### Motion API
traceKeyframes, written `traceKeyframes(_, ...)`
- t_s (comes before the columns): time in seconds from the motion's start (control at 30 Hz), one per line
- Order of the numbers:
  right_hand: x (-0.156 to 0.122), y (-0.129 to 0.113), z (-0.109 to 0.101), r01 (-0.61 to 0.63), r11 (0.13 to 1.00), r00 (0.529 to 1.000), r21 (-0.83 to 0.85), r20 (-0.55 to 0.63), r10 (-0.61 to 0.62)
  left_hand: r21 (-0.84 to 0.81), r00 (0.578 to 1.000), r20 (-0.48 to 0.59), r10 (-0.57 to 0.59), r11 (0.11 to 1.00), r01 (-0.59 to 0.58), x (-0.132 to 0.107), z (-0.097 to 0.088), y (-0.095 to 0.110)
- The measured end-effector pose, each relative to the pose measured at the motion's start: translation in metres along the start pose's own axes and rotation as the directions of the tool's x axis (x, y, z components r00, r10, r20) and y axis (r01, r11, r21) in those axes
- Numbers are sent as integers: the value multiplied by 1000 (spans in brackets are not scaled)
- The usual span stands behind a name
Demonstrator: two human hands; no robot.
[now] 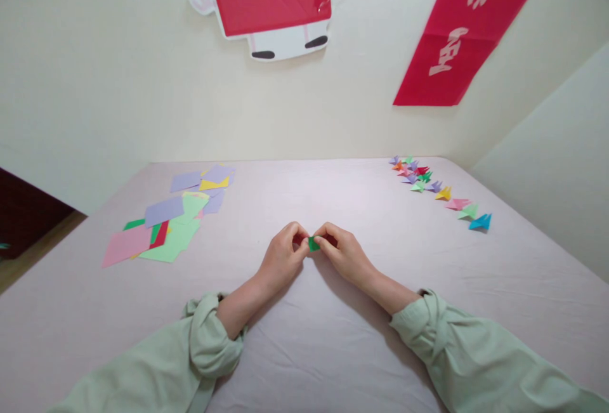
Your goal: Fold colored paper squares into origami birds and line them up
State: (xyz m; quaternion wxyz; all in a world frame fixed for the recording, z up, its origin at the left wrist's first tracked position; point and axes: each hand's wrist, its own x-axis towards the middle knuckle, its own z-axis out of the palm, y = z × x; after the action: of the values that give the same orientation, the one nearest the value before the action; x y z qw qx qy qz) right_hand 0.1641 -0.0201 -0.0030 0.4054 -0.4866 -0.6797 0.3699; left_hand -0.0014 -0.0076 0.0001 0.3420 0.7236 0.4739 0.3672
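A small piece of green paper (pixel 313 244) is pinched between both hands over the middle of the table. My left hand (pixel 284 249) is closed, thumb and index finger pressed at the paper's left edge. On the other side, my right hand (pixel 343 250) grips the right edge in the same kind of pinch. Most of the paper is hidden behind the fingertips, so its folds are hard to make out.
Loose coloured paper sheets, with a pink sheet (pixel 126 245) and a purple sheet (pixel 164 211) among them, lie at the left. Several folded paper figures, a blue one (pixel 480 222) nearest, form a line at the right. The cloth-covered table (pixel 295 337) meets a wall behind.
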Motion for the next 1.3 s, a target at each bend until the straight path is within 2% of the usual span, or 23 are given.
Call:
traceKeyframes(0.17,2,6,-1,-45,996,998,82,-46,49,-80,998,24,-56,995,58,0,0,-4)
traceKeyframes(0.27,3,5,-2,-37,995,998,90,-52,42,-32,999,48,-22,999,24,-2,0,-3)
traceKeyframes(0.47,1,-7,-3,71,991,995,-110,-68,-79,131,991,50,128,982,-134,-3,-1,4)
traceKeyframes(0.57,1,-9,-1,105,981,991,-163,-61,-116,159,985,64,160,973,-169,-2,-2,6)
traceKeyframes(0.77,2,-10,0,75,995,995,-66,-60,-79,124,982,80,171,976,-180,-3,-2,8)
traceKeyframes(1.03,1,-5,-1,10,1000,999,13,-35,-10,30,993,50,106,994,-108,-5,0,3)
traceKeyframes(1.13,1,-5,-1,38,998,998,-59,-38,-40,63,995,52,88,994,-92,-4,0,3)
traceKeyframes(1.3,0,-7,1,118,973,993,-196,-7,-122,124,989,72,129,983,-137,-4,0,7)
